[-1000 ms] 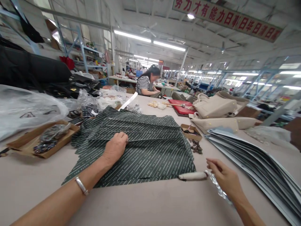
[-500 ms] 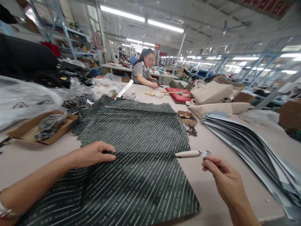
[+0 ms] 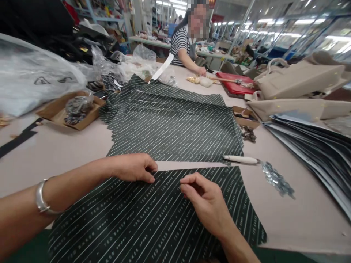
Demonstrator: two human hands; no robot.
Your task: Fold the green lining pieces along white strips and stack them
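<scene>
A dark green fabric piece with white diagonal stripes and lettering (image 3: 131, 219) lies at the front of the table. My left hand (image 3: 134, 168) is closed on its far edge, thumb and fingers pinching the cloth. My right hand (image 3: 205, 201) hovers over the same piece with thumb and forefinger pressed together; whatever is between them is too small to make out. Behind lies more of the striped fabric (image 3: 175, 131). A white-handled pointed tool (image 3: 241, 159) rests with its tip on that rear fabric. Beside its handle end is a pile of small shiny metal pieces (image 3: 276, 179).
At left stands a cardboard tray (image 3: 55, 111) with bagged hardware. A small box (image 3: 245, 117) and dark metal bits (image 3: 248, 134) sit right of the fabric. Stacked sheets (image 3: 309, 153) and beige bags (image 3: 298, 82) fill the right. A co-worker (image 3: 182, 44) works across the table.
My right hand has moved left from the metal pile to above the front fabric. A strip of table now shows between front and rear fabric. The view has tilted down.
</scene>
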